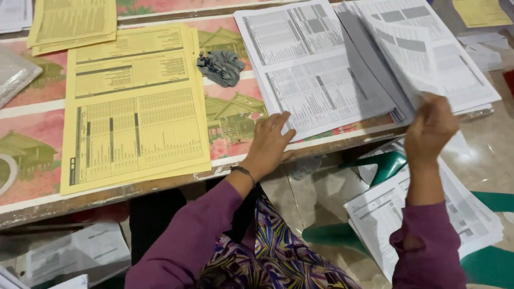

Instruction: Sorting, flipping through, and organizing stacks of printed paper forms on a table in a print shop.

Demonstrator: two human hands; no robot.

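My left hand (270, 143) lies flat on the near corner of a stack of white printed sheets (316, 80) on the table, fingers spread. My right hand (431, 128) is raised and pinches the lower edge of a lifted white sheet (412, 48), which curls up over the right part of the white stack. A stack of yellow printed forms (134, 112) lies to the left of my left hand. Both arms wear purple sleeves, and a thin bracelet circles my left wrist.
The table (230, 118) has a patterned pink and green cover. A crumpled grey cloth (220, 67) lies between the stacks. More yellow sheets (72, 24) sit at the back left. A further white stack (423, 214) rests on a green chair (482, 262) lower right. Loose papers lie under the table.
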